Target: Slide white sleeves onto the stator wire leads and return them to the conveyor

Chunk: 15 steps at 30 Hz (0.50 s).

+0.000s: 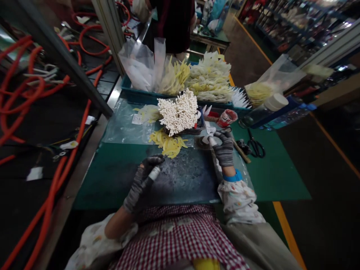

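My left hand (147, 172), in a grey striped glove with white wrap on the thumb, hovers over the dark work mat (185, 176). Its fingers are pinched together, and what they may hold is too small to make out. Bent over a shallow round dish (203, 142) is my right hand (223, 148), gloved alike, its fingers closed near a small whitish piece that I cannot identify. Between the hands and farther back lies a pile of yellow petal-like strips (168, 143). Behind it rests a bundle of thin stems with cream bud-like tips (180, 111).
A teal tray (135, 94) at the back holds several bunches of pale yellow and white leaf-like pieces. Black scissors (255, 146), a wooden stick (241, 150) and bottles (277, 103) lie right. Orange hoses (52, 198) run along the left; a person (176, 26) stands beyond.
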### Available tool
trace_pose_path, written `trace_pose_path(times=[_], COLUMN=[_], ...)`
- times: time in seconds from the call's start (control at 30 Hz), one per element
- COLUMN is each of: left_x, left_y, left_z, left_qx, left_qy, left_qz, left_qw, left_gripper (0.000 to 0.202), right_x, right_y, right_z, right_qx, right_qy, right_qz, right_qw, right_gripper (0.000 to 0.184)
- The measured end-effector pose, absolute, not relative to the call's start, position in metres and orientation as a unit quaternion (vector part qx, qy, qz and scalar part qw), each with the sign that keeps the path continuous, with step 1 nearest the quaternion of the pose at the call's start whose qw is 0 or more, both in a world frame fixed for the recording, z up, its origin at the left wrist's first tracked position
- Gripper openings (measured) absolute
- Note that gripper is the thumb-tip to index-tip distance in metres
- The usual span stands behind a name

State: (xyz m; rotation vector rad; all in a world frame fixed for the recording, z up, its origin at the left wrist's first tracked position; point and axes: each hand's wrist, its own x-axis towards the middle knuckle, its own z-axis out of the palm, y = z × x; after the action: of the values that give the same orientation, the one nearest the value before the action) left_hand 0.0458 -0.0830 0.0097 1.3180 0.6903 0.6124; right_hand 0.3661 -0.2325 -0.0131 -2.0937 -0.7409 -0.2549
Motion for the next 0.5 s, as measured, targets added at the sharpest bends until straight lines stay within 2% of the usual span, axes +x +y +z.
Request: trace_pose_path(times=[0.13, 0.23, 0.37, 0.43, 0.5], left_x=[0.025, 0.006, -0.02, -0.03, -0.037], left_y=[-0.078, -0.071, -0.061, -0.058, -0.056], left_z=[0.009, 0.007, 0.0, -0.005, -0.009], left_qx=[0.605, 0.625, 0.625, 0.607, 0.599], left_qy=[0.342, 0.36, 0.412, 0.442, 0.46], left_qz=[0.272, 0.261, 0.275, 0.283, 0.287], left_qw=[0.666, 0.641, 0.603, 0.597, 0.59], left_gripper=[0.036, 0.036, 0.034, 0.033, 0.033], right_x=[0.366, 0.359, 0.359, 0.359, 0.358], right_y=[-0.23, -0.247, -0.298, -0.322, -0.337], right_z=[-0.033, -0.033, -0.025, -0.023, -0.024], right_qx=[-0.855, -0.866, -0.922, -0.946, -0.955], right_qy=[-0.296, -0.31, -0.305, -0.283, -0.274], right_qz=[-0.086, -0.071, -0.07, -0.042, -0.005], right_qw=[0.416, 0.385, 0.228, 0.15, 0.11], right_gripper=[0.025, 0.038, 0.053, 0.052, 0.048])
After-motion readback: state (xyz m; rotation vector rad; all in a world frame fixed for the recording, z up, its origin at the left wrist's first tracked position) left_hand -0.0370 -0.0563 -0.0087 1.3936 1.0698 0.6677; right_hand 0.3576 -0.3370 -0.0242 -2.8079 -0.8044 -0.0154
